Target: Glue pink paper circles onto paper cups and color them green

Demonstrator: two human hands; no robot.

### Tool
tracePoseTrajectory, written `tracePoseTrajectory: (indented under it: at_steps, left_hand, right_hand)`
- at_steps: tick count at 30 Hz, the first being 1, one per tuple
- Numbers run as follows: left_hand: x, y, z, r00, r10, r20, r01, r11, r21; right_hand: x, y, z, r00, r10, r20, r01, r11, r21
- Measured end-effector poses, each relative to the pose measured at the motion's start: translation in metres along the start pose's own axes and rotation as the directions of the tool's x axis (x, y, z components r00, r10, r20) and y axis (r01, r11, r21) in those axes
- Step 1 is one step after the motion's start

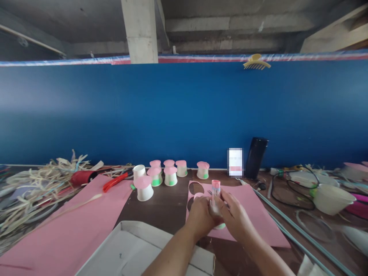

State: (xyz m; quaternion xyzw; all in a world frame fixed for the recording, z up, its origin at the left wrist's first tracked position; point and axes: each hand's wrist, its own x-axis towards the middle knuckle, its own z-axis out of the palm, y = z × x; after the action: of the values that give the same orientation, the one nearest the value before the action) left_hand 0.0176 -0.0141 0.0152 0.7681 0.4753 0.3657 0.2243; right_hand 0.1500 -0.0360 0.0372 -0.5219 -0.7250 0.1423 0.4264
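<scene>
One broad blue panel [186,111] across the whole background, edged along the top with a red, white and blue strip [215,59]. Below it, a dark brown tabletop [166,211] from side to side, heavily littered at both ends. Behind the panel, left of centre, a pale concrete pillar [141,34]. On the tabletop at left, a long pink sheet [86,211]; right of centre, a smaller pink sheet [258,218] with round cut-outs near its far left corner. Between them at the near edge, a shallow white box [143,249]. Far left, a tangled heap of pale straps [43,199]. To the right, pale blue rods [296,232], aslant past the smaller sheet.

Over that smaller sheet, left hand [201,212] and right hand [234,211] close together around a clear bottle [216,189], upright, blurred, pinkish red at its upper end. Right thumb and fingers bent about its side; left fingers mostly hidden, so cannot tell their exact grip. Just under the hands, a partly covered green-and-white rim [220,226].

Against the panel, a slightly tilted black cylinder [256,158]. Left of centre, seven upended white cups [145,193] capped with pink discs [143,181], six clustered, one apart to the right, several with green patches. Near the cluster, a red-handled tool [115,182] and, smallest, a green scrap [132,187].
</scene>
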Motion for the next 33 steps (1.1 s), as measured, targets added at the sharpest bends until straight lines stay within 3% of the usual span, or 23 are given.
tracePoseTrajectory:
  at_steps: [6,16,21,33]
  left_hand:
    - [-0.001,-0.006,0.004,0.994,-0.109,0.008,0.109,0.994,-0.004]
    - [0.000,-0.005,0.003,0.996,-0.088,0.007,0.088,0.996,-0.012]
    - [-0.001,-0.007,0.004,0.998,-0.064,-0.002,0.064,0.997,-0.050]
    - [0.000,-0.002,0.000,0.999,0.010,0.030,-0.008,0.997,-0.083]
  right_hand:
    - [-0.001,0.010,-0.004,0.976,0.161,-0.149,-0.121,0.962,0.244]
    - [0.003,0.010,0.000,0.964,0.084,-0.252,-0.084,0.996,0.011]
    - [0.005,0.010,0.003,0.979,0.090,-0.185,-0.100,0.994,-0.046]
    - [-0.001,0.000,-0.005,1.000,0.012,0.005,-0.012,0.999,0.031]
